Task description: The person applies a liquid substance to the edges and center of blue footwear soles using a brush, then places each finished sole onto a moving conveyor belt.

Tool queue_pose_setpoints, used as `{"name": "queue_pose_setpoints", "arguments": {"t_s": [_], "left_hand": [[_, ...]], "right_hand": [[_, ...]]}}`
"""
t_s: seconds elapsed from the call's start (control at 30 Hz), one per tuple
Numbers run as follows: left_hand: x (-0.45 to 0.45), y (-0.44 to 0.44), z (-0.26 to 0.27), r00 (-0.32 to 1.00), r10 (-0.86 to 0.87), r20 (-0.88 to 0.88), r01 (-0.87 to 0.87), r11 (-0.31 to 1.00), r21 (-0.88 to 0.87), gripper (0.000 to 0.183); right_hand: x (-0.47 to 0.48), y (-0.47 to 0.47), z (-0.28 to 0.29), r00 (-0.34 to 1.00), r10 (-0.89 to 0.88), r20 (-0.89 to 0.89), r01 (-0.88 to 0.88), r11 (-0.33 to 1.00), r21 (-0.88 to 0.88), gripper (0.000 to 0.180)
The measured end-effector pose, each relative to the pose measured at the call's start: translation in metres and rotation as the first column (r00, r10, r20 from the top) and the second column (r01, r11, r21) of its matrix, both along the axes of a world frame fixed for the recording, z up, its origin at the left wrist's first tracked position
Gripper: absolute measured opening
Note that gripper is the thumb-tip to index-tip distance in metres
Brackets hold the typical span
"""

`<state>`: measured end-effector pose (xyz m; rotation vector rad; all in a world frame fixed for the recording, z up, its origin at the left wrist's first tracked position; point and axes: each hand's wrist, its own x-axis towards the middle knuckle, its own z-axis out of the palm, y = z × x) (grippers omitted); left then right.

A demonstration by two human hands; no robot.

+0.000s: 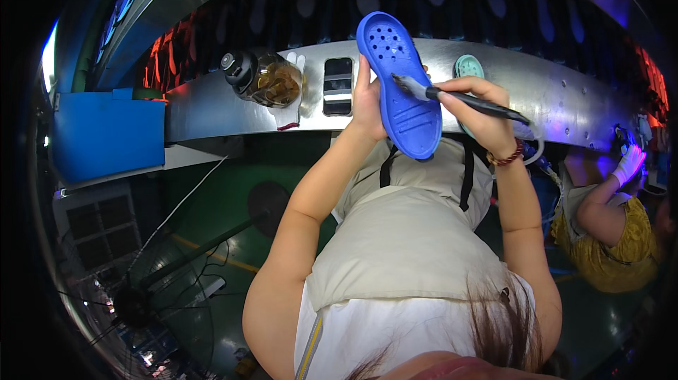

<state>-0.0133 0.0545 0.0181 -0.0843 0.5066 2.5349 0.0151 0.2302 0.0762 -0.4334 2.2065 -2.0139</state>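
Observation:
A blue shoe sole (410, 110) with round holes near its upper end is tilted up over the edge of the metal bench. My left hand (368, 102) grips it along its left side, the thumb on the rim and the other fingers hidden behind it. Between the thumb and fingers of my right hand (484, 110) is a black-handled brush (416, 87), its bristles against the middle of the sole. A thin tube runs from the handle's rear end past my wrist. Partly behind my right hand, a mint-green sole (469, 66) lies on the bench.
On the metal bench (212, 112) are a lidded bottle (275, 83) of amber contents, a white glove (288, 115) and a dark phone-like object (338, 86). Beyond runs a dark line bearing sole shapes. A blue box (111, 136) stands left; a gloved co-worker (609, 221) is at right.

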Motion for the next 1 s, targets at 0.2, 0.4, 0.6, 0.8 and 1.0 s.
{"name": "queue_pose_setpoints", "arguments": {"t_s": [0.2, 0.4, 0.6, 0.8, 1.0], "left_hand": [[-0.004, -0.015, 0.007, 0.992, 0.064, -0.11, -0.058, 0.996, 0.061, 0.078], [-0.015, -0.02, 0.008, 0.984, 0.056, -0.17, -0.053, 0.998, 0.018, 0.077], [-0.014, -0.018, 0.038, 0.982, 0.128, -0.14, -0.152, 0.972, -0.179, 0.068], [0.005, 0.004, 0.046, 0.959, 0.232, -0.164, -0.249, 0.965, -0.087, 0.049], [-0.002, -0.003, 0.041, 0.961, 0.207, -0.181, -0.23, 0.967, -0.114, 0.056]], "right_hand": [[0.011, 0.003, -0.001, 0.92, 0.334, -0.203, -0.352, 0.934, -0.056, 0.018], [0.009, 0.007, -0.011, 0.912, 0.332, -0.242, -0.339, 0.941, 0.015, 0.019], [-0.001, 0.011, -0.035, 0.982, 0.185, 0.025, -0.152, 0.872, -0.465, 0.015], [0.019, -0.009, -0.019, 0.991, 0.009, 0.132, 0.038, 0.938, -0.345, 0.015], [0.007, -0.008, -0.011, 0.999, 0.035, -0.005, -0.035, 0.971, -0.236, 0.014]]}}
